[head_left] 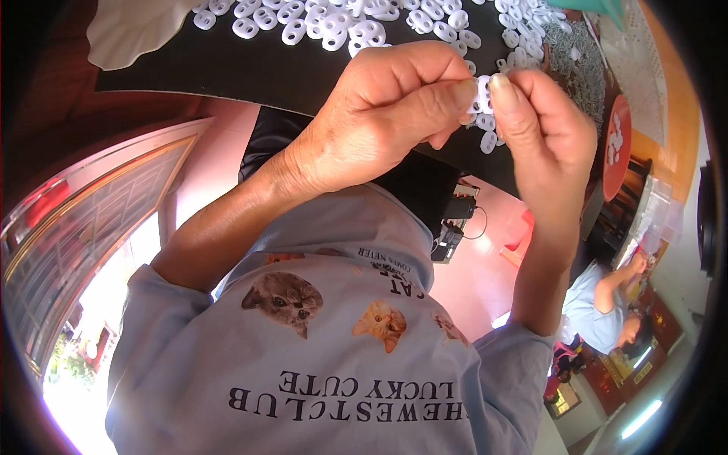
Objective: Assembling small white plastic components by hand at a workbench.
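My left hand [379,114] and my right hand [552,136] meet over the near edge of a black tabletop [167,72]. Between their thumbs and fingertips is a small white plastic cord lock [481,94], an oval piece with holes, pinched from both sides. The fingers cover most of it, so whether it is one part or two cannot be made out. Just below and behind it lie a few loose white cord locks [487,141]. A large heap of the same white pieces [334,26] spreads beyond my left hand.
Small grey metal parts, like springs, form a pile [576,83] at the far right. A red round tray [617,144] with white bits stands beyond my right hand. At the far left is a white scalloped dish [136,30]. Another person [603,303] works at lower right.
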Motion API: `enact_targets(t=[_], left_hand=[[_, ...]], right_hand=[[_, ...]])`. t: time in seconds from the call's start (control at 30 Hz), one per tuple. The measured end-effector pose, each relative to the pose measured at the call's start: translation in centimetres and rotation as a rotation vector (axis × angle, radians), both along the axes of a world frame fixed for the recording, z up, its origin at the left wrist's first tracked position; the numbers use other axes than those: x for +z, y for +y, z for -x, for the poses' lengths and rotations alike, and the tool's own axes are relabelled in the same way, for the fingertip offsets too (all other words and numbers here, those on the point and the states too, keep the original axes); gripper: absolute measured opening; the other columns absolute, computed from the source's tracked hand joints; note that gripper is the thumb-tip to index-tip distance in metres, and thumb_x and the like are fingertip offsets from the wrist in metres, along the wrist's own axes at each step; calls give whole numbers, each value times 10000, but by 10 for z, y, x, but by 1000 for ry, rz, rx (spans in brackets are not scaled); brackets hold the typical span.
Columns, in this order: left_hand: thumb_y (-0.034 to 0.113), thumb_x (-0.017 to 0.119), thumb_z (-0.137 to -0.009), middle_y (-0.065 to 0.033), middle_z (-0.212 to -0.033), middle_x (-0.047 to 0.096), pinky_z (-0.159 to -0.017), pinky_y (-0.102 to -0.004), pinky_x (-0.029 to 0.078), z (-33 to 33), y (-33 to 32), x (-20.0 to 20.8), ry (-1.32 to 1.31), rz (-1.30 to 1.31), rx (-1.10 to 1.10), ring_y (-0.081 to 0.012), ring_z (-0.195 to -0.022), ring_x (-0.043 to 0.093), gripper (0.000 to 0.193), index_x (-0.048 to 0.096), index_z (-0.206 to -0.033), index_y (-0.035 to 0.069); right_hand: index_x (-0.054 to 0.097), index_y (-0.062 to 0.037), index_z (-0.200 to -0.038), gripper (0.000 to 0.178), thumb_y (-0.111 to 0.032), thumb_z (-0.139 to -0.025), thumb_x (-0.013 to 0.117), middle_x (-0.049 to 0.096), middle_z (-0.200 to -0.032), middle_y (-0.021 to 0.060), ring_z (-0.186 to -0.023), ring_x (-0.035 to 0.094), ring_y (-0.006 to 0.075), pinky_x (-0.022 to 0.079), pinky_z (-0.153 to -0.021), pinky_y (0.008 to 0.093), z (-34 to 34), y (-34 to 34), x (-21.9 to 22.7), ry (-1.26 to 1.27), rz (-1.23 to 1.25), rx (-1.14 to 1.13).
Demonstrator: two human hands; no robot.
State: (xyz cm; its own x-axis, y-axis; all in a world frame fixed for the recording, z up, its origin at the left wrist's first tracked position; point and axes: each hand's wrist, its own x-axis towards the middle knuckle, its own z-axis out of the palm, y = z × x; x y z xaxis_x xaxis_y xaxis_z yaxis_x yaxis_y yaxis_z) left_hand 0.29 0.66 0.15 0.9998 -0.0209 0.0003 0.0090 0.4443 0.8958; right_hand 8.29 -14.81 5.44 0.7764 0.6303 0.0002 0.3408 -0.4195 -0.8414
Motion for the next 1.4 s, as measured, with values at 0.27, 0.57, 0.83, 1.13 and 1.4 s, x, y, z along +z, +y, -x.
enact_targets(t=[0.27, 0.57, 0.83, 1.13, 1.4], left_hand=[[123, 486, -969, -16, -704, 544, -505, -189, 340, -2, 0, 1, 42, 51, 12, -53, -561, 451, 169, 591, -944, -8], [135, 502, -928, -54, -696, 579, -531, -223, 400, -3, 5, 11, 113, 36, -91, -107, -566, 546, 195, 602, -902, -29], [184, 487, -972, 42, -674, 438, -528, -204, 323, -8, -3, 4, -20, -73, -98, -33, -611, 373, 242, 555, -815, 14], [149, 471, -972, 41, -725, 414, -607, -221, 316, -6, -5, 4, -1, -116, -92, -44, -700, 360, 236, 479, -769, 27], [189, 463, -991, 44, -723, 364, -594, -232, 306, -7, -3, 1, -28, -212, -140, -55, -685, 334, 261, 452, -778, 39]], right_hand=[[582, 29, -938, 239, -94, -800, 735, 536, -767, 49, -607, 490, 108, 400, -518, 233, -2, -5, -16, -564, 42, 224], [569, 22, -912, 253, -22, -722, 731, 522, -775, 95, -606, 526, 192, 431, -509, 291, -6, -9, 0, -624, 129, 360], [556, 8, -883, 270, -22, -688, 739, 517, -787, 111, -615, 527, 270, 434, -526, 347, -6, -13, 12, -591, 283, 381], [539, 12, -876, 254, -64, -725, 730, 497, -790, 123, -578, 503, 302, 416, -496, 367, -5, -15, 7, -579, 221, 404], [533, 15, -882, 237, -74, -757, 713, 494, -811, 139, -604, 506, 324, 427, -524, 393, -6, -17, 7, -549, 250, 431]])
